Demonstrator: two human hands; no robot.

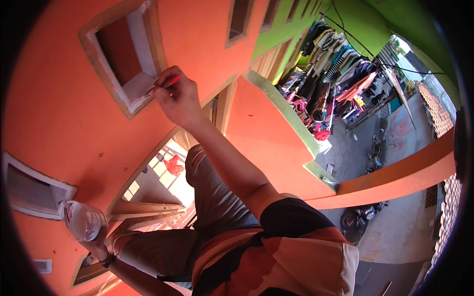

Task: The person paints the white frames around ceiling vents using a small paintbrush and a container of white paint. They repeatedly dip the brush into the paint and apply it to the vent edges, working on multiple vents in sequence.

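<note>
My right hand [178, 98] is raised to the lower corner of a rectangular wall opening [143, 85], its fingers closed on a thin paintbrush with a red handle [171, 81]. The brush's tip points at the edge of the opening, where white paint lines the inner faces and a rough border surrounds it. Whether the bristles touch is too small to tell. Low on the left, my left hand [98, 245] holds up a clear plastic tub [85, 221] with whitish contents. Its fingers are partly hidden behind the tub.
An orange wall [197, 34] carries a second white-edged opening [59, 204] beside the tub. Wooden beams [148, 209] and a floor with a red bag [174, 165] lie far below my legs. A green-topped parapet [284, 106], hanging clothes [335, 59] and a motorbike [358, 217] are at right.
</note>
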